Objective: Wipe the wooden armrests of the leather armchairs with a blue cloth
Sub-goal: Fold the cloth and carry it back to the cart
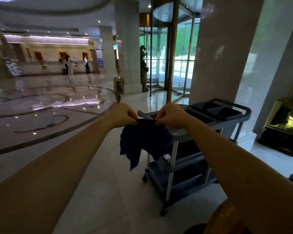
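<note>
A dark blue cloth hangs in the air in front of me, pinched at its top edge by both hands. My left hand grips its left corner and my right hand grips its right corner, both arms stretched forward. The cloth droops in loose folds in front of a grey service cart. At the bottom right a curved piece of golden wood shows, with dark upholstery beside it; it may be an armrest, I cannot tell.
A grey three-shelf cart on wheels stands just ahead on the right. A white pillar and a revolving glass door rise behind it. A dark glass-topped box sits far right. Polished marble floor spreads left; people stand at a distant counter.
</note>
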